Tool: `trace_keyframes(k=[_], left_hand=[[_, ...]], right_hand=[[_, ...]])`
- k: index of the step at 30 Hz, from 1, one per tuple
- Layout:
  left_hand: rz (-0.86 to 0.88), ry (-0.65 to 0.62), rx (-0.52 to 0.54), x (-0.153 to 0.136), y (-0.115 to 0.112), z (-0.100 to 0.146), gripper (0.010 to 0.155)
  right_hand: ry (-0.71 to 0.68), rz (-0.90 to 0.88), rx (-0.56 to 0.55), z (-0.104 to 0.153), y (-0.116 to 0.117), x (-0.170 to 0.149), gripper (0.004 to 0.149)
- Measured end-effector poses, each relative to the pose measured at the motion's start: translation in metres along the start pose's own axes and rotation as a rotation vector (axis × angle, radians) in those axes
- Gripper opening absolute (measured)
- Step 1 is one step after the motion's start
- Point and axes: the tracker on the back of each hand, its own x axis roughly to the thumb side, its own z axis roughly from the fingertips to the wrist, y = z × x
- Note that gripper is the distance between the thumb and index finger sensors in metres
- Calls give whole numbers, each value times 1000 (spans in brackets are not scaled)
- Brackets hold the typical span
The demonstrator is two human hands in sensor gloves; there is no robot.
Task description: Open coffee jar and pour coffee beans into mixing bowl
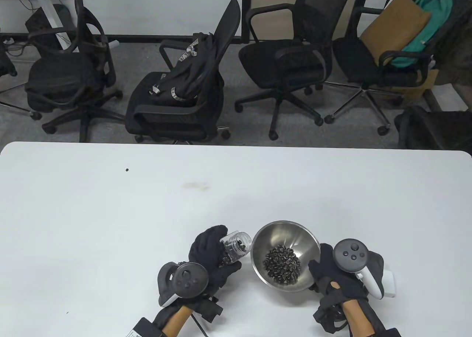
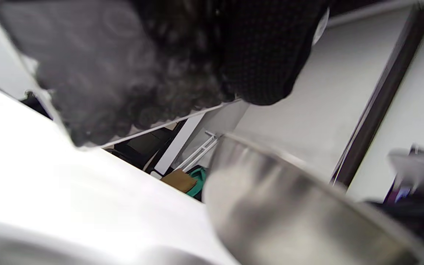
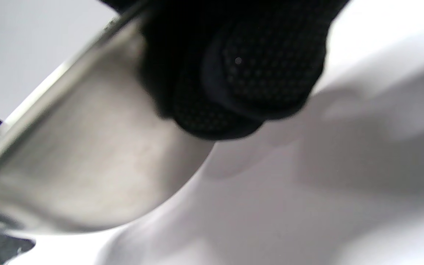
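My left hand [image 1: 215,257] grips a clear coffee jar [image 1: 233,248], tilted with its open mouth pointing right, close to the rim of the steel mixing bowl [image 1: 271,229]. Some dark beans remain in the jar. The bowl holds a pile of coffee beans [image 1: 282,265] and is tipped toward the jar. My right hand [image 1: 326,274] holds the bowl's right rim. In the left wrist view the jar [image 2: 98,73] is blurred at the top and the bowl's outer wall [image 2: 278,206] is at lower right. In the right wrist view gloved fingers [image 3: 241,73] press on the bowl's wall [image 3: 87,154]. No lid shows.
The white table [image 1: 110,211] stretches wide to the left and back, with a small dark speck [image 1: 127,170] and a faint stain [image 1: 195,185]. Several black office chairs [image 1: 184,93] stand beyond the far edge.
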Motion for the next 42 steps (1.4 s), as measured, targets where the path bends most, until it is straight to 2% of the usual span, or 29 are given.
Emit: trace_keyframes(k=[2, 7, 18, 23, 30, 42], left_hand=[[57, 6, 14, 0, 3, 0, 94], [61, 1, 26, -2, 5, -1, 94], [66, -3, 45, -2, 11, 1, 94], [64, -4, 57, -3, 15, 1, 94], [61, -1, 54, -4, 15, 1, 94], [56, -6, 28, -4, 14, 1, 95]], right_hand=[[22, -24, -17, -5, -4, 0, 48], [89, -93, -52, -26, -13, 2, 49], [272, -193, -118, -98, -25, 4, 50], [337, -184, -138, -119, -25, -3, 50], [372, -148, -128, -134, -20, -8, 51], [394, -177, -91, -139, -4, -16, 52]])
